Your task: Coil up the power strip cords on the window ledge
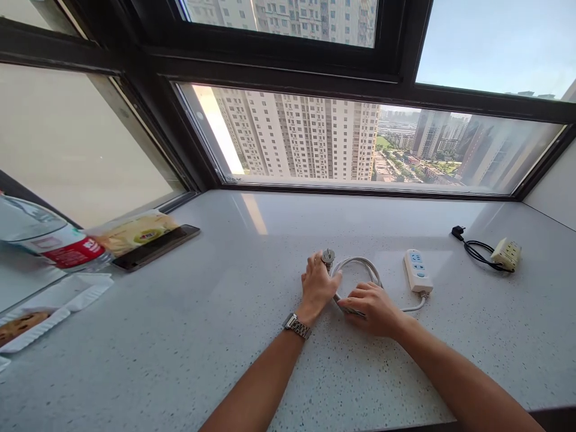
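A white power strip (pixel 418 270) lies on the pale speckled counter (pixel 225 336), its white cable (pixel 360 263) looped toward me. My left hand (pixel 317 287), with a metal watch on the wrist, is closed around the cable just below its plug (pixel 328 257). My right hand (pixel 373 308) is closed on the gathered loop of cable at the near side. The two hands sit close together, the loop between them.
A beige multi-socket adapter (pixel 507 254) with a black cord (pixel 477 249) lies at the right. At the left are a phone (pixel 155 247), a snack packet (pixel 135 231), a water bottle (pixel 49 237) and a white tray with a cookie (pixel 27 324). A large window rises behind the counter.
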### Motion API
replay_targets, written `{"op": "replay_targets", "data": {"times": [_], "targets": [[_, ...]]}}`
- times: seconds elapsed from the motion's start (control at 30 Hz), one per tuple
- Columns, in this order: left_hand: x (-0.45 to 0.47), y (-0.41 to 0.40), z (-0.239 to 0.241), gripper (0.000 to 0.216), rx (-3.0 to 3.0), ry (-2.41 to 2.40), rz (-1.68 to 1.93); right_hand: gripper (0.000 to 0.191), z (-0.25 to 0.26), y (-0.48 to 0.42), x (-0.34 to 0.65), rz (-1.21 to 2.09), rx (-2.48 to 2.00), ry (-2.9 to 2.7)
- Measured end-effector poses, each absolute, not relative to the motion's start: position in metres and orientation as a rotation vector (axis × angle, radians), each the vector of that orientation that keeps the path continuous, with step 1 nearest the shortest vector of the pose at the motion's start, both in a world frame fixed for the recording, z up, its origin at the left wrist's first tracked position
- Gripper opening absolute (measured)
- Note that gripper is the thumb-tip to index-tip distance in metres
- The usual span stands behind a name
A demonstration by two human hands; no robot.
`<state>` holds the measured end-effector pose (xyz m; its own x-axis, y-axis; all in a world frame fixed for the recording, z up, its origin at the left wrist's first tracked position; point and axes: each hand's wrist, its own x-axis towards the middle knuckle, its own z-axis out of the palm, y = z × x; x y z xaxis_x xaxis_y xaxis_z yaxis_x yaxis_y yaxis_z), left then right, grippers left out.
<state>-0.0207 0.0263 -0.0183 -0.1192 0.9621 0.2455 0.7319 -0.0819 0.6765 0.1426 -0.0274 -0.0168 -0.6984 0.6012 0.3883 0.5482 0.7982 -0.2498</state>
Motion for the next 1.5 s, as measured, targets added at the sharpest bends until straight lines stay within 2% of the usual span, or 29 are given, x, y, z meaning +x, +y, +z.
{"op": "replay_targets", "data": {"times": [0.1, 0.17, 0.23, 0.37, 0.47, 0.57, 0.67, 0.73, 0.8, 0.93, 1.2, 1.43, 1.5], "targets": [[-0.023, 0.025, -0.018, 0.084, 1.892, 1.893, 1.100, 0.024, -0.022, -0.024, 0.149, 0.096, -0.849, -2.493], [-0.025, 0.025, -0.019, 0.088, 1.941, 1.884, 1.207, 0.026, -0.027, -0.023, 0.154, 0.068, -0.822, -2.446], [-0.028, 0.026, -0.019, 0.078, 2.075, 1.819, 1.204, 0.029, -0.032, -0.021, 0.161, 0.035, -0.759, -2.422], [-0.028, 0.023, -0.019, 0.052, 2.316, 1.550, 0.969, 0.044, -0.034, -0.012, 0.189, -0.066, -0.653, -2.546], [-0.023, 0.017, -0.018, 0.056, 2.377, 1.247, 0.961, 0.045, -0.020, 0.005, 0.234, -0.147, -0.712, -2.715], [-0.016, 0.011, -0.019, 0.062, 2.407, 1.076, 1.022, 0.040, -0.004, 0.027, 0.289, -0.262, -1.122, -2.751], [-0.012, 0.011, -0.022, 0.056, 2.423, 1.132, 1.042, 0.024, 0.001, 0.042, 0.325, -0.449, -1.862, -2.312], [-0.011, 0.012, -0.025, 0.051, 2.430, 1.200, 1.061, 0.029, -0.004, 0.045, 0.328, -0.491, -2.088, -2.015], [-0.012, 0.013, -0.025, 0.045, 2.433, 1.267, 1.096, 0.038, -0.015, 0.041, 0.316, -0.421, -2.064, -1.936], [-0.012, 0.011, -0.024, 0.036, 2.438, 1.339, 1.140, 0.042, -0.037, 0.023, 0.281, -0.198, -1.778, -2.050], [-0.006, 0.007, -0.020, 0.023, 2.432, 1.454, 1.081, 0.040, -0.033, 0.025, 0.282, -0.267, -1.652, -2.285], [-0.011, 0.009, -0.017, 0.006, 2.389, 1.642, 1.089, 0.036, -0.013, 0.078, 0.320, -0.081, -1.846, -2.213], [-0.011, 0.010, -0.016, 0.010, 2.399, 1.677, 1.093, 0.038, -0.010, 0.092, 0.330, -0.045, -1.979, -2.085]]}}
